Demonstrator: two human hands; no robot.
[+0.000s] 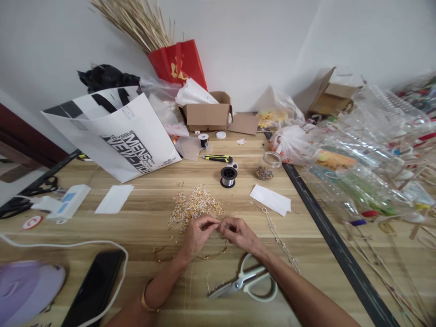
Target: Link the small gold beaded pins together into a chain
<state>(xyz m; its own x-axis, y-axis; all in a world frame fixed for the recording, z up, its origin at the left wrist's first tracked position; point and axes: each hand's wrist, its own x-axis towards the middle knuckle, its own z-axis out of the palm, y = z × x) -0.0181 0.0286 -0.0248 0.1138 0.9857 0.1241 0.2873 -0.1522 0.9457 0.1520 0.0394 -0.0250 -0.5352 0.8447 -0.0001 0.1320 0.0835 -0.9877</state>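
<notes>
My left hand (198,234) and my right hand (239,231) meet fingertip to fingertip over the wooden table. Both are closed in a pinch; whatever lies between the fingertips is too small to make out. Just beyond them spreads a pile of gold and clear beads (195,204). A gold beaded chain (213,255) lies on the wood under and around my hands. Below my right forearm rest white-handled scissors (243,284), with a short bit of chain near the blades. To the right stretches a pale beaded chain (277,238).
Beyond the beads stand a wire spool (228,177), a yellow-black utility knife (218,158) and a glass jar of beads (267,168). A white paper bag (116,136), power strip (70,202) and black phone (95,286) are at left. Plastic bottles (354,181) crowd the right.
</notes>
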